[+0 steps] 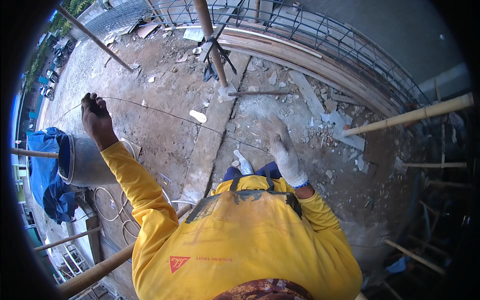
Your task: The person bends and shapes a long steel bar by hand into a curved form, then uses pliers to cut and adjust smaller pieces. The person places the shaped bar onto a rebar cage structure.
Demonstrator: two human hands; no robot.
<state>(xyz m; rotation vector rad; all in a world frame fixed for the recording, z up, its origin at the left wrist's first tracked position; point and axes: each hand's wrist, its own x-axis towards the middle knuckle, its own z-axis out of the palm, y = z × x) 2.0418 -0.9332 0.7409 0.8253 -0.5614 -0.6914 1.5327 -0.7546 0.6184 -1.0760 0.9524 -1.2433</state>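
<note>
My bare left hand (98,120) is raised at the left with its fingers curled closed. A thin dark cord (165,113) meets those fingers and runs in a slack curve across to the right, over the ground. My right hand (284,150), in a whitish knit glove, is held in front of my body. Its fingers are stretched out and slightly blurred, and nothing shows in its grasp. The cord's right end passes close beside this glove; whether they touch I cannot tell. Between my knees lies a pale, narrow thing (243,162) whose kind I cannot make out.
A barrel (95,160) and blue tarp (46,170) stand left, near a coiled hose (107,205). A wooden post (211,42) rises ahead. Rebar cages (320,30) and stacked planks (300,65) lie beyond. A bamboo pole (410,115) juts from the right. Rubble covers the ground.
</note>
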